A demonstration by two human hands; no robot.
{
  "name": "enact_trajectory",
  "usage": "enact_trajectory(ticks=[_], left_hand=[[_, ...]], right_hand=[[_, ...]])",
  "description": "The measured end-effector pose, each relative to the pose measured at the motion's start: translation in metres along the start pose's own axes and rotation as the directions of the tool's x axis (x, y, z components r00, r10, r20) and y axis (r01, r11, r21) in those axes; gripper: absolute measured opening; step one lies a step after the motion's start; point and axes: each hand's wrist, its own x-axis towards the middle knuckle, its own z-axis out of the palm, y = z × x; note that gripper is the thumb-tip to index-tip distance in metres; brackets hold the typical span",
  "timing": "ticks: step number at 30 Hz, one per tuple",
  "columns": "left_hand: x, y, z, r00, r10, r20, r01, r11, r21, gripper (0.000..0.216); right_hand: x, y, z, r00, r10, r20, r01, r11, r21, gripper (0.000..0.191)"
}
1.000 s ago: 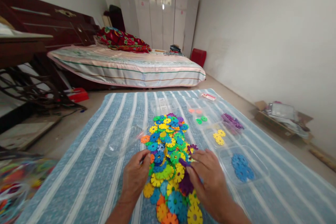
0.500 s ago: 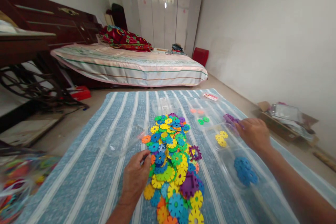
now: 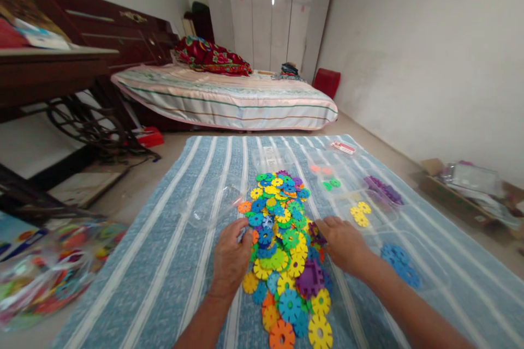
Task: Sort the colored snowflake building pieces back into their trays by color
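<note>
A long heap of colourful slotted plastic discs (image 3: 280, 251) lies on the striped cloth between my hands. My left hand (image 3: 231, 256) rests at the heap's left edge, thumb and fingers curled in a pinch; what they hold, if anything, is hidden. On the right edge, my right hand (image 3: 344, 245) has its fingertips closed on a purple square toothed piece (image 3: 316, 233), partly covered by the fingers. Another purple square piece (image 3: 310, 278) lies on the heap nearer me. To the right, clear trays contain sorted yellow discs (image 3: 361, 214), blue discs (image 3: 400, 264), green discs (image 3: 331, 184) and purple pieces (image 3: 383, 190).
A clear lid or tray (image 3: 204, 210) lies left of the heap, and another clear container (image 3: 268, 158) beyond it. A bag of colourful pieces (image 3: 53, 278) sits low on the left. Past the cloth stand a bed (image 3: 229, 98) and, at right, a cardboard box (image 3: 462, 196).
My right hand has come back from the purple pieces' tray to the heap's right edge and closed on the purple square piece. My left hand stays by the heap. The view has shifted left.
</note>
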Motion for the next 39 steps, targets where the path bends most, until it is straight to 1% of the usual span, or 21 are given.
enact_trajectory(ticks=[2,3,7,9,11,13,15,17,19,20,22,24,27,29,31,32,33,34,35,36,39], left_hand=[[0.001,-0.001,0.001,1.0,-0.001,0.009,0.001,1.0,0.0,0.028],[0.002,-0.002,0.001,1.0,-0.007,0.012,0.007,1.0,0.0,0.028],[0.004,-0.006,0.002,0.999,-0.029,0.027,0.029,1.0,-0.012,0.028],[0.005,-0.007,0.002,0.999,-0.03,0.033,0.03,0.999,-0.014,0.028],[0.005,-0.007,0.001,0.999,-0.028,0.03,0.029,1.0,-0.007,0.028],[0.005,-0.006,0.001,0.999,-0.021,0.027,0.021,1.0,0.0,0.027],[0.005,-0.006,0.0,1.0,-0.012,0.026,0.012,1.0,0.004,0.027],[0.005,-0.006,0.0,0.999,-0.009,0.033,0.008,1.0,0.008,0.027],[0.006,-0.006,0.0,0.999,-0.011,0.038,0.011,1.0,0.012,0.027],[0.006,-0.006,0.0,0.999,-0.013,0.039,0.013,1.0,0.013,0.027],[0.005,-0.006,0.0,0.999,-0.017,0.036,0.016,1.0,0.012,0.027],[0.004,-0.005,0.0,0.999,-0.022,0.033,0.022,1.0,0.007,0.028],[0.001,-0.004,0.0,0.998,-0.035,0.045,0.034,0.999,0.004,0.029],[0.0,-0.003,0.0,0.997,-0.041,0.059,0.04,0.999,0.009,0.028],[-0.002,-0.001,0.0,0.997,-0.045,0.068,0.044,0.999,0.013,0.027],[-0.002,-0.001,0.0,0.996,-0.047,0.07,0.046,0.999,0.014,0.027],[-0.002,0.0,0.0,0.996,-0.049,0.07,0.048,0.999,0.013,0.027],[-0.003,0.001,0.0,0.996,-0.05,0.071,0.049,0.999,0.013,0.027],[-0.003,0.001,0.0,0.996,-0.05,0.07,0.049,0.999,0.013,0.027],[-0.003,0.002,0.0,0.996,-0.049,0.07,0.049,0.999,0.013,0.026],[-0.003,0.004,0.0,0.996,-0.045,0.078,0.044,0.999,0.01,0.026]], right_hand=[[0.003,0.002,0.006,0.999,-0.03,-0.036,0.03,1.0,0.008,0.057],[0.004,0.002,0.007,0.997,-0.056,-0.056,0.056,0.998,0.006,0.059],[0.001,-0.002,-0.002,0.99,-0.102,-0.101,0.098,0.994,-0.041,0.045],[-0.002,-0.002,-0.013,0.991,-0.091,-0.1,0.085,0.995,-0.056,0.042],[-0.004,0.007,-0.026,0.996,-0.05,-0.075,0.045,0.996,-0.071,0.043],[-0.004,0.028,-0.04,0.997,0.056,-0.048,-0.061,0.993,-0.097,0.044],[0.0,0.06,-0.051,0.972,0.23,-0.049,-0.235,0.964,-0.128,0.04],[0.007,0.099,-0.06,0.905,0.42,-0.064,-0.425,0.892,-0.155,0.035],[0.014,0.137,-0.066,0.836,0.546,-0.051,-0.547,0.822,-0.161,0.037],[0.018,0.153,-0.068,0.805,0.593,-0.036,-0.59,0.792,-0.154,0.039],[0.023,0.176,-0.071,0.774,0.634,-0.002,-0.625,0.763,-0.166,0.044],[0.025,0.184,-0.072,0.77,0.638,-0.025,-0.632,0.756,-0.173,0.046],[0.02,0.165,-0.069,0.796,0.594,-0.113,-0.605,0.783,-0.144,0.047],[0.012,0.136,-0.064,0.856,0.5,-0.133,-0.514,0.852,-0.099,0.043],[0.0,0.099,-0.058,0.939,0.32,-0.128,-0.324,0.946,-0.013,0.036],[-0.007,0.078,-0.054,0.975,0.19,-0.116,-0.184,0.981,0.054,0.034],[-0.015,0.058,-0.051,0.993,0.073,-0.098,-0.061,0.99,0.124,0.033],[-0.022,0.038,-0.047,0.998,-0.049,-0.048,0.057,0.981,0.185,0.032],[-0.029,0.02,-0.042,0.99,-0.142,0.003,0.137,0.962,0.236,0.031],[-0.036,0.003,-0.037,0.979,-0.199,0.046,0.179,0.946,0.271,0.029],[-0.048,-0.029,-0.02,0.965,-0.249,0.081,0.215,0.931,0.296,0.03]])
